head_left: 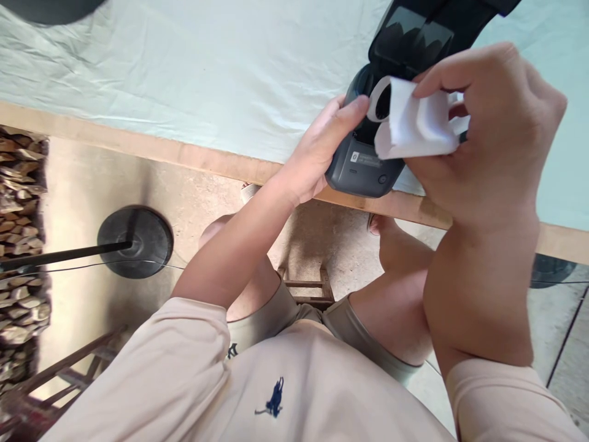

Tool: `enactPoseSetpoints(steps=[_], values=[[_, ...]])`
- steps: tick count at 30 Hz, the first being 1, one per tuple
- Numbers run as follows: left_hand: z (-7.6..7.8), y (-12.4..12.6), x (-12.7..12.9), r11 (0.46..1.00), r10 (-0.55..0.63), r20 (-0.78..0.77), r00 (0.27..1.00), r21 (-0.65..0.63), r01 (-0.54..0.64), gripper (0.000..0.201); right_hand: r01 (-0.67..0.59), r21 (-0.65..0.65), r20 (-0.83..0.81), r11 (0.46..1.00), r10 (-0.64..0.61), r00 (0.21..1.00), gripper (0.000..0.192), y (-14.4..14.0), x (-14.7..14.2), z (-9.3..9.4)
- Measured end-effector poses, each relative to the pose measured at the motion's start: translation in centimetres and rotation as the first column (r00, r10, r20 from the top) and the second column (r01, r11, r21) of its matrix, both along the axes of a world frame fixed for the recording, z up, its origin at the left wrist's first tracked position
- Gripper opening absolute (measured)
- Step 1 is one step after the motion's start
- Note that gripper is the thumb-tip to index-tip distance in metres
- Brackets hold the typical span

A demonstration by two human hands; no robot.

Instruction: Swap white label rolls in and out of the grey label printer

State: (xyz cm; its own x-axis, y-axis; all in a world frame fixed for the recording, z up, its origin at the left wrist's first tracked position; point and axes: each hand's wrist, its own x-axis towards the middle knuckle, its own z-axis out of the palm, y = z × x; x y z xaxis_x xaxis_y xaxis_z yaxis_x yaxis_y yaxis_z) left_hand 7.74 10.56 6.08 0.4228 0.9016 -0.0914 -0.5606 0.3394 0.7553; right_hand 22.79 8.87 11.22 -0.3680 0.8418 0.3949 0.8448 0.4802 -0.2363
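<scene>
A dark grey label printer (343,166) sits at the table's front edge with its black lid (442,21) swung up; the lid has a see-through window. My left hand (317,147) is closed round the printer's left side. Its thumb lies over the rim by a white paper roll (375,107), whose ring end shows in the open bay. With fingers bent, my right hand (501,116) grips a loose, curled length of white paper (418,126) over the printer's right part. That paper hides much of the bay. Some right fingertips are out of sight behind it.
A pale green cloth (207,73) covers the wood-edged table (175,156). At the top left lies a dark round object (50,7). On the floor are a black round stand base (135,241), a wooden stool (69,374) and stacked firewood (21,239).
</scene>
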Motion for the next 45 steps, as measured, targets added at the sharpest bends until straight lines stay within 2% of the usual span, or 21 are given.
enactPoseSetpoints(steps=[4,11,14,17,19,23,29,32,36,41,45], values=[[0.5,0.1,0.0,0.998,-0.051,0.09,0.995,-0.035,0.054,0.048,-0.068,-0.015,0.018,0.998,0.068,0.998,0.023,-0.3,-0.6,0.0],[0.1,0.1,0.0,0.997,0.061,0.105,0.993,-0.05,-0.056,0.036,-0.124,-0.011,-0.032,0.992,0.123,0.992,0.018,-1.0,-2.3,-0.3],[0.0,0.1,0.1,0.998,0.039,0.104,0.994,-0.054,-0.034,0.04,-0.073,0.026,-0.022,0.997,0.074,0.997,0.018,-0.7,-2.0,-0.3],[0.0,0.3,0.0,0.998,-0.009,0.119,0.993,-0.067,0.017,0.043,0.033,0.057,-0.009,0.998,-0.033,0.999,0.024,-0.2,-1.0,-0.3],[0.1,0.3,0.0,0.998,-0.003,0.118,0.993,-0.058,0.009,0.043,0.096,0.056,0.01,0.994,-0.096,0.995,0.026,0.1,-0.5,-0.4],[0.3,0.1,0.1,0.999,0.019,0.106,0.994,-0.031,-0.015,0.041,0.18,0.014,0.1,0.983,-0.181,0.978,0.026,0.4,-0.1,-0.5],[0.4,0.0,0.1,0.992,0.053,0.059,0.997,-0.114,-0.046,0.039,0.256,-0.053,0.167,0.965,-0.244,0.955,0.026,0.3,-0.2,-0.3],[0.0,0.1,0.1,0.984,0.088,0.023,0.996,-0.159,-0.083,0.038,0.225,-0.006,0.07,0.974,-0.224,0.972,0.028,0.3,-0.3,-0.8],[-0.3,0.0,0.1,0.971,0.119,-0.003,0.993,-0.207,-0.117,0.037,0.252,0.112,-0.13,0.961,-0.238,0.963,0.033,0.6,-0.6,-1.9],[0.0,-0.1,0.3,0.995,0.047,0.043,0.998,-0.085,-0.043,0.034,0.301,0.025,-0.087,0.953,-0.298,0.951,0.034,1.0,-1.1,-2.1],[0.3,-0.1,0.3,0.997,0.079,0.013,0.997,0.004,-0.079,0.026,0.354,0.085,-0.114,0.931,-0.344,0.932,0.033,1.0,-1.5,-2.2]])
